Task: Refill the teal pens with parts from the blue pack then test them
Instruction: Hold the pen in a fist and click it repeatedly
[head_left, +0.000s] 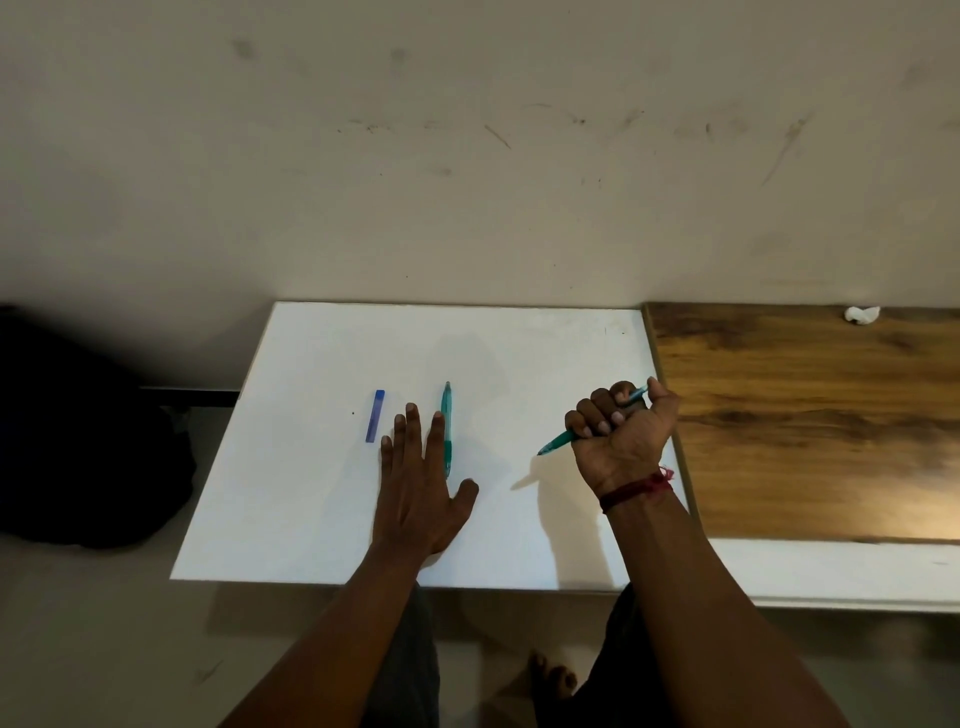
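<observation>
On the white tabletop, the largest thing in my feed along with the wooden surface to its right, I have both hands in view. The left hand lies flat with fingers straight and slightly spread, holding nothing. Its forefinger runs just beside the lying teal pen, and I cannot tell whether they touch. The right hand hovers near the table's right edge, fingers curled in a fist round the held teal pen; the tip pokes out leftward and the other end shows by the thumb. The blue pack lies just left of the left hand's fingertips, close but apart. I judge the pens light, stiff and smooth, apt to roll on this slick top, so I would take each barrel at the darker grip section near the tip, where fingers get purchase for unscrewing. The pack looks slim, light and rigid, and its contents are probably thin and easily snapped. I would pinch it by its long edges and open it gently.
</observation>
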